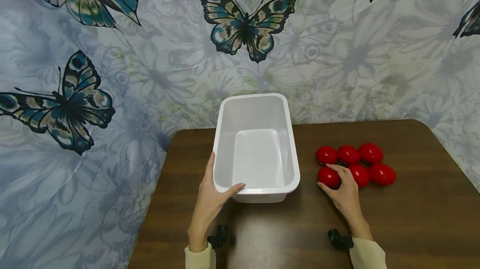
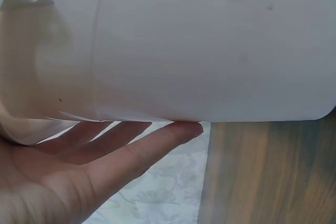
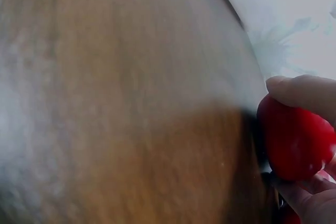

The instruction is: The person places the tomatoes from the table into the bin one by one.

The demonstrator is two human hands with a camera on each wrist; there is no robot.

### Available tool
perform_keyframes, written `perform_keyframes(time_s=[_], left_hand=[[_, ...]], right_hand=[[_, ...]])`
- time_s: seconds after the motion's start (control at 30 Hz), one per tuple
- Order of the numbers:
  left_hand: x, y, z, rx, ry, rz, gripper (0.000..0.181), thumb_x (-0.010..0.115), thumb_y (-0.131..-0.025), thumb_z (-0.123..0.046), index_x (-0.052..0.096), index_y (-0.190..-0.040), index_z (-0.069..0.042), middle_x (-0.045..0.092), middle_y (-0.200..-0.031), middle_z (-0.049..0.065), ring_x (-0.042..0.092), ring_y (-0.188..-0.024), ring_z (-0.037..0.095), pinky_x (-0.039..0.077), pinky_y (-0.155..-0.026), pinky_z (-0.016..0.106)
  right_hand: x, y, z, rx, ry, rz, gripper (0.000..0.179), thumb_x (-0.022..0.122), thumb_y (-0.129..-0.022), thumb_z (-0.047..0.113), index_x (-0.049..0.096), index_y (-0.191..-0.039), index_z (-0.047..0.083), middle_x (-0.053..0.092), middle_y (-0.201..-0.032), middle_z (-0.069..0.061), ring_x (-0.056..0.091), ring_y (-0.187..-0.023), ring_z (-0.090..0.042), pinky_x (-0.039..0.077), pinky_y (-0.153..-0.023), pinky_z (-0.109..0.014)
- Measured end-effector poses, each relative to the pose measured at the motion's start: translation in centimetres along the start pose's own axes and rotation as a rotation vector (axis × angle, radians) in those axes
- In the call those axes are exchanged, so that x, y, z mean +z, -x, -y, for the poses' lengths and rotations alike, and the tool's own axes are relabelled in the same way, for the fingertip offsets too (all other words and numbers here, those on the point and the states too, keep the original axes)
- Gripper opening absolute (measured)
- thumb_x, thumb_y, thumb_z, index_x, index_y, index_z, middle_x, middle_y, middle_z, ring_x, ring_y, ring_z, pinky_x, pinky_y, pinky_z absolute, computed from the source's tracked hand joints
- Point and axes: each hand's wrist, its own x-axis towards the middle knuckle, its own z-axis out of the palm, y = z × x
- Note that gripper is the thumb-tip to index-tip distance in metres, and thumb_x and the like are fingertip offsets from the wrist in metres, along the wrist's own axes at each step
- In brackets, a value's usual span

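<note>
My left hand grips a white plastic tub at its near left corner. Its thumb lies over the near rim, while the fingers run along the outer left side; in the left wrist view the fingers touch the tub's outer wall. The inside of the tub holds nothing. To the right, my right hand pinches the front left glossy red egg-shaped ball between thumb and fingers. The right wrist view has that red ball between the digits. Several like red balls sit close beside it in two rows.
The brown wooden table has its back edge against a wall covering printed with butterflies and flowers. A dark band device sits on the right wrist, another on the left.
</note>
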Motion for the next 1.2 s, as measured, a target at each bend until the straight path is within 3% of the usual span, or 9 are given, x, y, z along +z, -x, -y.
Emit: perform_keyframes(time_s=[0.1,0.27,0.33,0.43,0.53,0.6,0.83,1.0,1.2], left_hand=[[0.0,0.0,0.0,0.005,0.007,-0.001,0.122,0.096,-0.076,-0.036,0.017,-0.169,-0.027,0.032,-0.168,0.007,0.046,-0.142,0.035,0.04,-0.111,0.06],[0.0,0.1,0.1,0.008,0.01,-0.012,0.122,0.096,-0.076,-0.037,0.018,-0.169,-0.027,0.033,-0.168,0.007,0.047,-0.141,0.034,0.041,-0.111,0.059],[0.0,0.1,0.2,0.006,0.01,-0.011,0.122,0.096,-0.075,-0.037,0.018,-0.169,-0.027,0.033,-0.168,0.006,0.047,-0.141,0.033,0.04,-0.111,0.058],[-0.1,0.0,0.2,0.013,0.02,-0.008,0.123,0.097,-0.075,-0.035,0.018,-0.169,-0.025,0.034,-0.167,0.007,0.047,-0.141,0.033,0.04,-0.111,0.057],[-0.1,-0.1,0.1,0.022,0.025,-0.009,0.123,0.097,-0.074,-0.034,0.018,-0.169,-0.024,0.035,-0.166,0.006,0.047,-0.14,0.033,0.04,-0.111,0.057],[-0.2,-0.2,0.1,0.026,0.032,-0.01,0.124,0.097,-0.074,-0.033,0.018,-0.169,-0.024,0.035,-0.166,0.006,0.048,-0.139,0.033,0.041,-0.111,0.056],[-0.3,-0.4,0.1,0.022,0.045,-0.005,0.124,0.097,-0.074,-0.035,0.018,-0.169,-0.024,0.034,-0.167,0.003,0.046,-0.141,0.031,0.04,-0.113,0.055],[-0.4,-0.3,0.1,0.017,0.036,-0.01,0.124,0.097,-0.074,-0.036,0.018,-0.169,-0.023,0.032,-0.168,0.003,0.043,-0.144,0.031,0.037,-0.116,0.056],[-0.4,-0.4,0.2,0.01,0.034,0.002,0.124,0.096,-0.074,-0.039,0.016,-0.169,-0.025,0.028,-0.17,0.001,0.038,-0.149,0.032,0.034,-0.117,0.059]], right_hand=[[-0.1,0.1,0.0,0.036,0.008,0.017,0.066,0.094,-0.069,-0.004,0.067,-0.128,-0.001,0.061,-0.126,-0.023,0.056,-0.12,-0.043,0.031,-0.104,-0.013],[-0.6,-0.1,0.5,0.078,-0.003,0.061,0.062,0.093,-0.072,-0.001,0.067,-0.128,-0.001,0.062,-0.126,-0.024,0.055,-0.121,-0.045,0.044,-0.105,-0.062],[-1.0,-0.2,0.9,0.091,-0.01,0.071,0.061,0.093,-0.073,0.001,0.067,-0.129,-0.001,0.062,-0.126,-0.025,0.055,-0.121,-0.046,0.042,-0.102,-0.07],[-1.9,-0.6,1.9,0.133,-0.013,0.072,0.061,0.093,-0.076,0.006,0.067,-0.132,0.003,0.063,-0.13,-0.02,0.055,-0.122,-0.036,0.047,-0.107,-0.045],[-2.9,-1.5,3.5,0.17,-0.035,0.047,0.062,0.092,-0.079,0.01,0.067,-0.135,0.008,0.062,-0.133,-0.013,0.054,-0.119,-0.015,0.043,-0.097,-0.013],[-3.6,-2.5,4.8,0.179,-0.075,0.025,0.062,0.091,-0.081,0.009,0.066,-0.137,0.009,0.062,-0.133,-0.009,0.051,-0.115,-0.004,0.04,-0.089,-0.003],[-5.2,-7.1,11.3,0.084,-0.365,-0.006,0.065,0.086,-0.081,-0.006,0.064,-0.141,0.007,0.061,-0.134,0.002,0.057,-0.119,-0.007,0.048,-0.096,-0.011],[-4.7,-10.2,15.7,-0.045,-0.612,0.023,0.065,0.082,-0.078,-0.016,0.065,-0.138,0.003,0.063,-0.137,-0.006,0.062,-0.119,-0.018,0.05,-0.099,-0.017],[-1.8,-12.8,19.5,-0.097,-0.616,0.104,0.061,0.084,-0.08,-0.009,0.064,-0.138,0.001,0.06,-0.139,-0.014,0.062,-0.118,-0.021,0.052,-0.098,-0.021]])
